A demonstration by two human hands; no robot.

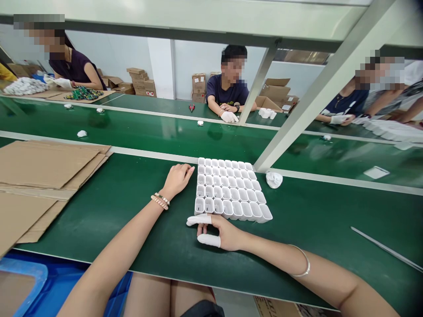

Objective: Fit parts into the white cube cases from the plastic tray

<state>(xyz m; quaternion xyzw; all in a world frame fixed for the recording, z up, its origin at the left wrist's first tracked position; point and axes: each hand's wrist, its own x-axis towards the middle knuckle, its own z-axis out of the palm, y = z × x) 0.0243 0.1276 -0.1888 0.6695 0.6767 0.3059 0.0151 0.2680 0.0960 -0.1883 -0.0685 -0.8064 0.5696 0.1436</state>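
Observation:
On the green table in front of me stands a block of white plastic cases [228, 182], set in close rows with their open tops up. Several cases at its left side show a small dark mark inside. My left hand [178, 179] rests beside the block's far left corner, palm down, fingers loosely stretched and holding nothing. White finger covers are on the thumb and other fingers of my right hand [224, 231]. That hand lies at the near edge of the block, thumb and fingers apart with nothing between them; whether it touches the cases I cannot tell.
Flat cardboard sheets [42, 171] lie at left, above a blue crate [36, 268]. A crumpled white bundle [274, 179] sits by the slanted post [317, 88]. At right lies a thin metal strip [386, 248]. Several people work across the green belt [148, 136], which carries small white pieces.

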